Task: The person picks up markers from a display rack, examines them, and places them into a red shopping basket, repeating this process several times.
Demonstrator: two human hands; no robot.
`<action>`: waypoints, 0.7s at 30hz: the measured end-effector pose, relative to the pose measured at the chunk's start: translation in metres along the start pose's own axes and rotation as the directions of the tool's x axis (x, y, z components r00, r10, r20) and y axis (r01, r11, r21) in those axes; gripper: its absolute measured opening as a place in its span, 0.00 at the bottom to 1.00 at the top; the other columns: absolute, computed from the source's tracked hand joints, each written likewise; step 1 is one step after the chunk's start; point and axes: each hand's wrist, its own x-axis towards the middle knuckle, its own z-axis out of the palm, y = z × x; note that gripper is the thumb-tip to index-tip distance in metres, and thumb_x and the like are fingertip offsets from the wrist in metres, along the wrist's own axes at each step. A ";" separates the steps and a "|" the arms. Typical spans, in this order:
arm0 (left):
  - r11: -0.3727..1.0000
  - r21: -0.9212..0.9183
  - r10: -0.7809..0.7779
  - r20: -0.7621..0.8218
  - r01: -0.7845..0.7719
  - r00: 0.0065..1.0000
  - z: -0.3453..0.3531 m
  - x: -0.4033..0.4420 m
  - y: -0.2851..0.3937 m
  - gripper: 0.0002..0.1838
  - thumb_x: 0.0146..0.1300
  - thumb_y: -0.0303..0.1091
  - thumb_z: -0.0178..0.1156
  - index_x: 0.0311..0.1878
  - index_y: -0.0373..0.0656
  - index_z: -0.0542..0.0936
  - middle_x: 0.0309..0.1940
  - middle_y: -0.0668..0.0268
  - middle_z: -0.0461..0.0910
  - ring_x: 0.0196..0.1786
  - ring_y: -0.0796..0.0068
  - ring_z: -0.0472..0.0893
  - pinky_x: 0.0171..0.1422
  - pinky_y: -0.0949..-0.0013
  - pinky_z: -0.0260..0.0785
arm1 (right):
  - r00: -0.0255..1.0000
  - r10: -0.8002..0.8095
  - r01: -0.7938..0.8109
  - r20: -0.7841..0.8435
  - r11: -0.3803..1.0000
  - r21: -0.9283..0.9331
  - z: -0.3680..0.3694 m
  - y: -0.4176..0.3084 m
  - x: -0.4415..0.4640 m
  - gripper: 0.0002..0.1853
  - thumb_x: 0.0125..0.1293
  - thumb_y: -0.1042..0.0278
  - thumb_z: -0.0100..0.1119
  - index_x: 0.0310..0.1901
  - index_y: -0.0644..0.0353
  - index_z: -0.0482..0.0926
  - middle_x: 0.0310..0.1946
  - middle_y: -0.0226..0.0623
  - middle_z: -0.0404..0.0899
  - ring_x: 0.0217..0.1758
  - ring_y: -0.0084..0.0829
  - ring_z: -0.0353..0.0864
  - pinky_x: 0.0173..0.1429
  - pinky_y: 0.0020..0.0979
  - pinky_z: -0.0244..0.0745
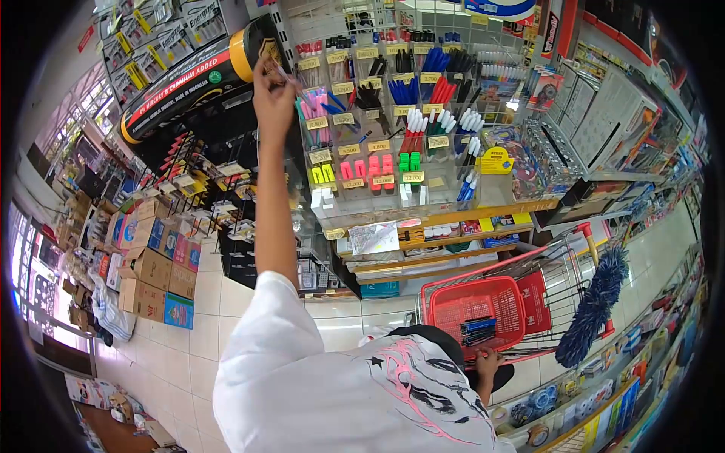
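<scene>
My left hand (pixel 273 89) is raised at the upper left corner of a clear pen rack (pixel 351 128). Its fingers are pinched together around what looks like a slim, pale pen (pixel 282 72). Close beside it are compartments of pastel pens (pixel 316 106) and blue pens (pixel 332 103). Low on the right, my right hand (pixel 489 361) is closed near the front rim of a red basket (pixel 438 306); what its fingers grip, if anything, is too small to make out. Several dark and blue pens (pixel 478 330) lie in a bundle in the basket.
The basket sits in a metal shopping cart (pixel 563 272) with a blue fluffy duster (pixel 596 306) at its right end. A large battery-shaped display (pixel 185 87) is left of the rack. Cardboard boxes (pixel 147 294) stand on the left floor. Stocked shelves (pixel 604 392) line the right.
</scene>
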 end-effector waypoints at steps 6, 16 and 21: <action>0.996 0.092 -0.011 0.058 0.005 0.998 -0.009 0.088 -0.036 0.27 0.61 0.23 0.61 0.63 0.43 0.65 0.39 0.59 0.79 0.39 0.70 0.84 0.41 0.72 0.77 | 1.000 -0.009 0.009 0.000 1.000 0.018 -0.002 0.000 -0.004 0.18 0.58 0.52 0.65 0.45 0.55 0.83 0.54 0.46 0.75 0.65 0.52 0.59 0.67 0.50 0.61; 0.837 0.497 0.089 0.287 -0.228 0.954 0.011 0.115 -0.075 0.21 0.54 0.20 0.57 0.52 0.42 0.70 0.34 0.53 0.78 0.39 0.55 0.80 0.46 0.60 0.71 | 0.999 -0.018 0.016 -0.032 0.999 -0.043 0.000 -0.002 -0.005 0.16 0.57 0.55 0.65 0.43 0.54 0.84 0.53 0.44 0.76 0.65 0.53 0.60 0.66 0.50 0.64; 0.821 0.535 0.049 0.280 -0.198 0.959 0.013 0.099 -0.094 0.16 0.52 0.19 0.59 0.45 0.42 0.73 0.29 0.55 0.78 0.35 0.57 0.81 0.41 0.59 0.72 | 0.999 -0.004 0.002 -0.045 0.999 -0.032 -0.005 -0.010 -0.010 0.15 0.58 0.55 0.65 0.43 0.53 0.84 0.53 0.43 0.75 0.66 0.52 0.60 0.65 0.50 0.65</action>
